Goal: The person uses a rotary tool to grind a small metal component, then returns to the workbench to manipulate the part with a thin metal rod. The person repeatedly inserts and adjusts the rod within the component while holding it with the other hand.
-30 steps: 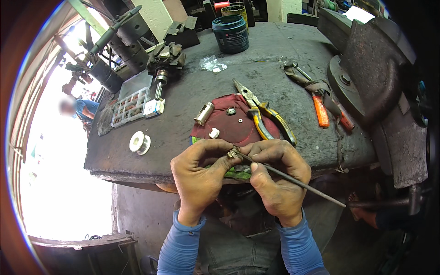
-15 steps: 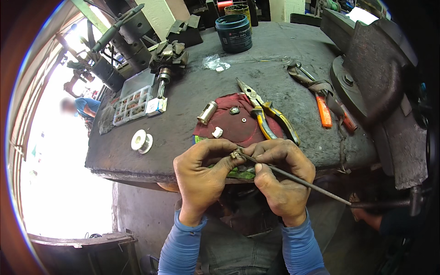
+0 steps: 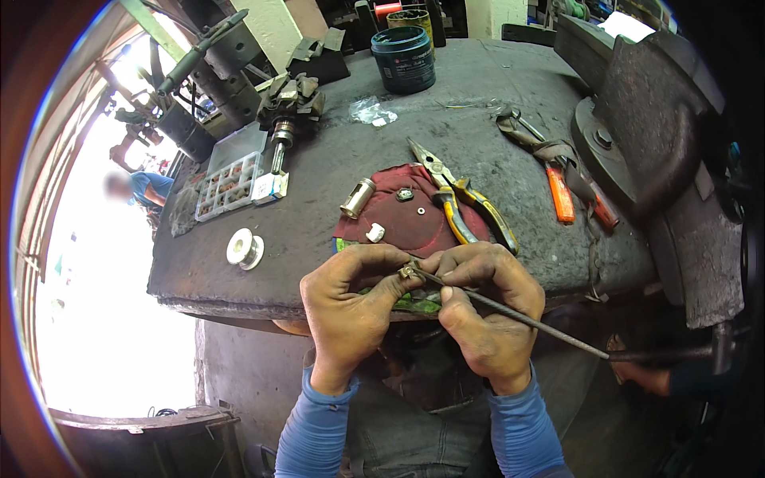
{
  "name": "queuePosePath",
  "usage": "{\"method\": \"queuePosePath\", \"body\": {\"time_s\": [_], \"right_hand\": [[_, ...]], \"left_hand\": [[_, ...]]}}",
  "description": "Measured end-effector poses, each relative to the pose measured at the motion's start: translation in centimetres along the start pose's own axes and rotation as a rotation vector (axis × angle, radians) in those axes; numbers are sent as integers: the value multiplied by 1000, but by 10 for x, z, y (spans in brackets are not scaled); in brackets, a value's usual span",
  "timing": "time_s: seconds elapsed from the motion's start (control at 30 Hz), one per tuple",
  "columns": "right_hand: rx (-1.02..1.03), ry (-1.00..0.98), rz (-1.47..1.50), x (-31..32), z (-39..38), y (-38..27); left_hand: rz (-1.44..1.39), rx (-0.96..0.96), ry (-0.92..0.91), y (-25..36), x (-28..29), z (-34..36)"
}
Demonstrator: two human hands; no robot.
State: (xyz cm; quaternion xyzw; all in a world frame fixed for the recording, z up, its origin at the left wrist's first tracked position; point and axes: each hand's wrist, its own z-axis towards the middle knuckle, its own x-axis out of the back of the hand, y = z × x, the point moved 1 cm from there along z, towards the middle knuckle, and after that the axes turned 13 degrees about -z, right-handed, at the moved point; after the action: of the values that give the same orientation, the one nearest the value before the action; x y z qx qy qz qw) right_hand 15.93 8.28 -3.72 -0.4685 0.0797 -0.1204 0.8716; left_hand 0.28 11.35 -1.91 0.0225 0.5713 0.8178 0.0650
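Note:
Just over the bench's near edge, my left hand (image 3: 343,311) pinches a small brass-coloured metal part (image 3: 408,272) between thumb and fingers. My right hand (image 3: 498,315) is closed around a thin dark metal rod (image 3: 550,328). The rod's tip meets the small part; whether it enters it I cannot tell. Beyond my hands lies a folded dark red cloth (image 3: 398,230). On it are a metal sleeve (image 3: 358,197), a small round metal piece (image 3: 405,194), a tiny ring (image 3: 421,211) and a white plastic piece (image 3: 375,233). Long-nose pliers (image 3: 454,191) with yellow-black handles rest across its right side.
On the dark workbench (image 3: 319,215) lie a white spool (image 3: 245,248), a clear compartment box (image 3: 229,191) and an orange-handled tool (image 3: 560,191). A dark jar (image 3: 403,62) stands at the back. A heavy vise (image 3: 649,143) fills the right side. Someone in blue (image 3: 151,187) is far left.
Both hands keep almost the same place and grip. The view has shifted very slightly, and the rod's outer end has dipped a little.

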Motion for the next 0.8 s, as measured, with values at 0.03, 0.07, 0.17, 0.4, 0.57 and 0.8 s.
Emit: {"method": "queuePosePath", "body": {"time_s": [0.03, 0.07, 0.17, 0.4, 0.57, 0.8], "right_hand": [[-7, -5, -13, 0, 0, 0], [-27, -9, -7, 0, 0, 0], [-41, -38, -24, 3, -1, -2], [-21, -26, 15, 2, 0, -2], [-27, -11, -36, 3, -1, -3], [33, -18, -79, 7, 4, -1]], "left_hand": [[-2, -16, -3, 0, 0, 0], [12, -16, 1, 0, 0, 0], [22, -9, 1, -1, 0, 0], [37, 2, 2, -1, 0, 0], [26, 35, 43, 3, -2, -1], [121, -1, 57, 2, -4, 1]]}}
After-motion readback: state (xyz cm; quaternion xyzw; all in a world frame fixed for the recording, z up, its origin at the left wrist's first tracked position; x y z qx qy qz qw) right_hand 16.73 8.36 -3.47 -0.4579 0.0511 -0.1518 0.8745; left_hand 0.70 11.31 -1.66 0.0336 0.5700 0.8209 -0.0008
